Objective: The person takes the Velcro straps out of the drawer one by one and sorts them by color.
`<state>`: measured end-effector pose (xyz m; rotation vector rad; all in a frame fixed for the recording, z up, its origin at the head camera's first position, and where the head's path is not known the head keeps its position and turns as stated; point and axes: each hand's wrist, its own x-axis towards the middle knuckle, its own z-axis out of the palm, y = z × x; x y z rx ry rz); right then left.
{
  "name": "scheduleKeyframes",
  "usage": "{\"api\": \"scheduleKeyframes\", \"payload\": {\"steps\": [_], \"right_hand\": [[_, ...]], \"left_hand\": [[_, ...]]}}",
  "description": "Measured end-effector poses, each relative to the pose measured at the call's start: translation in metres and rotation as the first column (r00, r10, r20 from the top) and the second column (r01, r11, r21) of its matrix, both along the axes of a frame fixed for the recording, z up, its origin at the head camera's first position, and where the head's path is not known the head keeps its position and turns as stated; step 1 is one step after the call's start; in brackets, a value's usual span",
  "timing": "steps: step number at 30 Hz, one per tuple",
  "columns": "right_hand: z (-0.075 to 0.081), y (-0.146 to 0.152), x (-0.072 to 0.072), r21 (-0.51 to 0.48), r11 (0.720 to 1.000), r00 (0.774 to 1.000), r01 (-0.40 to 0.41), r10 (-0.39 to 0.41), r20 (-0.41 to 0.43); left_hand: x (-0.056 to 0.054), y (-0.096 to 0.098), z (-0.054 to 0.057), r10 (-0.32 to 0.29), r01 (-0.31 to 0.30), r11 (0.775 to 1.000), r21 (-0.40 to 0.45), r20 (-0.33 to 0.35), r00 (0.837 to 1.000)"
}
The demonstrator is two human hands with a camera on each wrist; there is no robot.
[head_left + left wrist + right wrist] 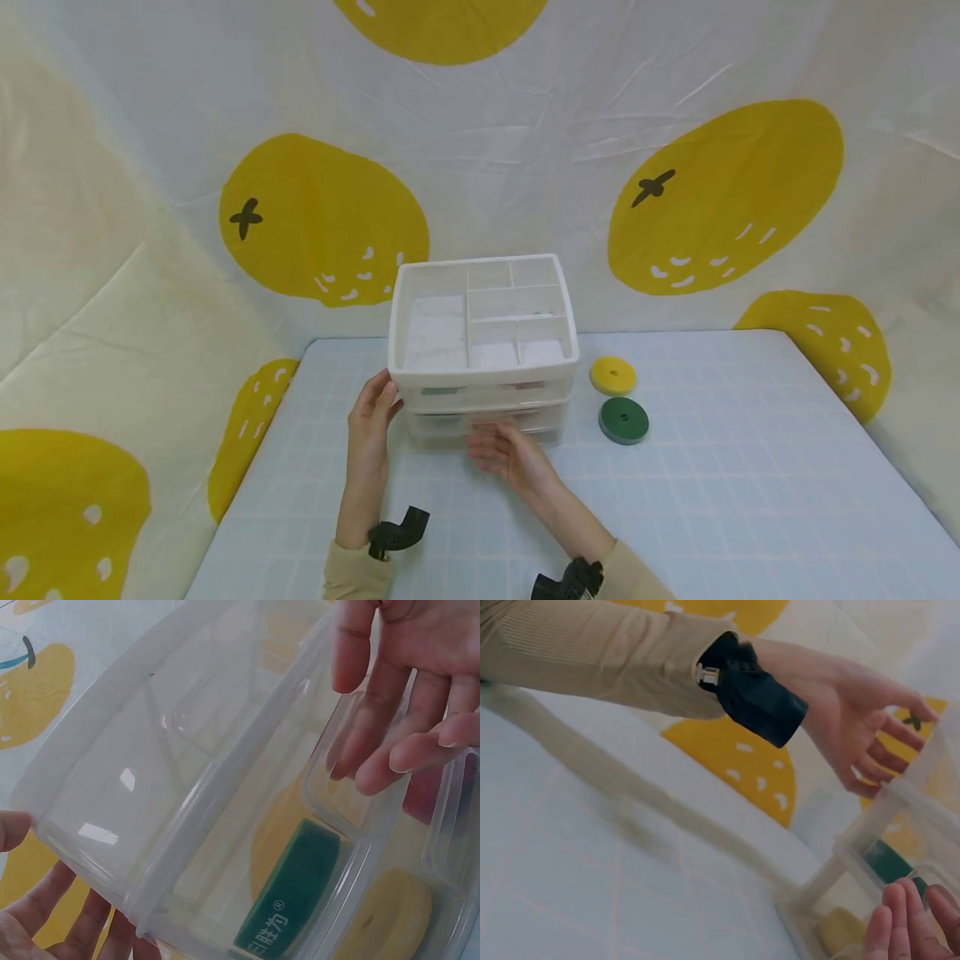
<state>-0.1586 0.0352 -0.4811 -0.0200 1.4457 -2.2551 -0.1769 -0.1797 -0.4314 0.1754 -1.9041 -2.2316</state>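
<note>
A white desktop drawer unit [483, 372] with a divided top tray and two clear drawers stands at the back middle of the table. My left hand [371, 412] rests against its left front corner, thumb and fingers touching the side. In front of the drawers, my right hand [513, 458] has its fingers loosely extended, palm turned inward; whether the fingertips touch the drawer front is unclear. Through the clear plastic show a green piece [292, 889] with white lettering, a yellow rounded piece [386, 919] and a red piece [427, 787], partly hidden.
Right of the unit, a yellow disc [613, 376] and a green disc [624, 420] lie flat, each with a small centre mark. The pale checked tabletop [712, 492] extends right. A white cloth [540, 167] with yellow fruit prints hangs behind and beside the table.
</note>
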Motion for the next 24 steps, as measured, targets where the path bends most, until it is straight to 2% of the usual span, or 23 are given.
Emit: {"api": "scheduleKeyframes", "payload": {"steps": [11, 18, 24], "right_hand": [[-0.002, 0.004, 0.012, 0.048, 0.998, 0.999, -0.037, 0.038, -0.010], [-0.004, 0.007, 0.024, 0.061, 0.995, 0.997, -0.076, 0.076, 0.001], [-0.004, 0.008, 0.036, 0.067, 0.992, 0.995, -0.103, 0.103, 0.013]], "left_hand": [[0.001, 0.000, -0.001, -0.015, 0.015, 1.000, -0.002, -0.007, 1.000], [0.001, -0.001, -0.002, -0.025, 0.025, 1.000, 0.011, -0.021, 0.999], [0.002, -0.001, -0.001, -0.014, 0.014, 1.000, -0.019, -0.008, 1.000]]}}
